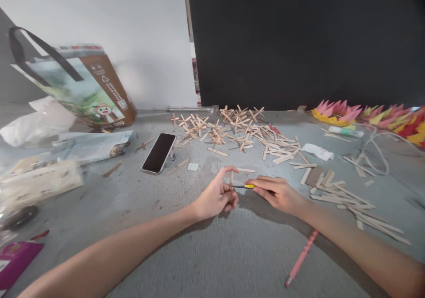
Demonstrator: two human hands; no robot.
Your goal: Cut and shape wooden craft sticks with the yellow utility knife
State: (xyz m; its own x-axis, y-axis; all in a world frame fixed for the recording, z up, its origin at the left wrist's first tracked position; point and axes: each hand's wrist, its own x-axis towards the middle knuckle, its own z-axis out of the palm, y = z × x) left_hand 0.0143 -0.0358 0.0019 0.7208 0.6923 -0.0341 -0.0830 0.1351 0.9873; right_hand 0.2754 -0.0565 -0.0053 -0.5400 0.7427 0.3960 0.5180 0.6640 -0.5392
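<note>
Near the middle of the grey surface, my left hand (217,195) is closed on a small wooden stick (231,178), which stands upright between its fingers. My right hand (277,192) pinches a thin tool with a yellow handle (249,186). The dark, narrow end of this tool points left and meets the stick at my left fingers. Just behind my hands, another wooden stick (246,170) lies flat. Farther back is a heap of sticks joined into crosses (217,132).
A black phone (159,153) lies left of centre. A paper bag (96,87) and plastic packaging (43,180) are at the left. Loose sticks (345,196) spread over the right side, near a white cable (387,156) and paper crowns (338,113). A pink pencil (301,259) lies by my right forearm.
</note>
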